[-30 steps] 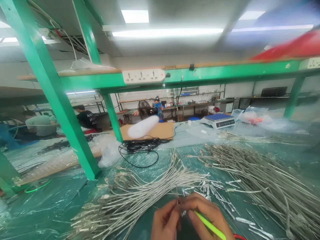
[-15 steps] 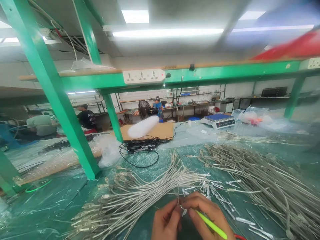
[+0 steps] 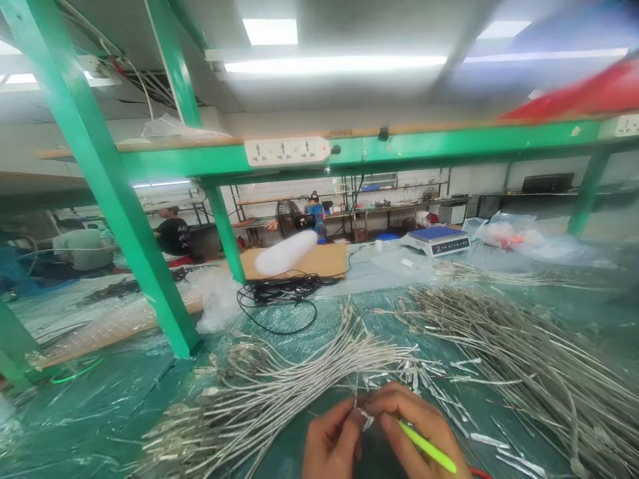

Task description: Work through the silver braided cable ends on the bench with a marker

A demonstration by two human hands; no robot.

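At the front of the bench my left hand (image 3: 333, 436) is closed, pinching the end of a grey-white cable (image 3: 355, 389). A crumpled bit of silver foil (image 3: 367, 420) sticks out at its fingertips. Close beside it, my right hand (image 3: 417, 426) is closed around a slim yellow-green handle (image 3: 429, 449), whose tip is hidden by the fingers. The right fingertips come up to the foil; whether they grip it I cannot tell. Just beyond both hands lies a bundle of grey-white cables (image 3: 299, 382), with connectors at their left ends.
A larger pile of cables (image 3: 519, 352) covers the right side, with foil scraps (image 3: 444, 392) scattered beside it. Farther back are coiled black cable (image 3: 279, 293), a white foam roll (image 3: 285, 253) and a scale (image 3: 434, 241). A green post (image 3: 120, 193) rises at left. People sit in the background.
The yellow-green handle and my right hand have shifted slightly to the right, and a little more foil shows between the hands. My left hand stays almost in place.
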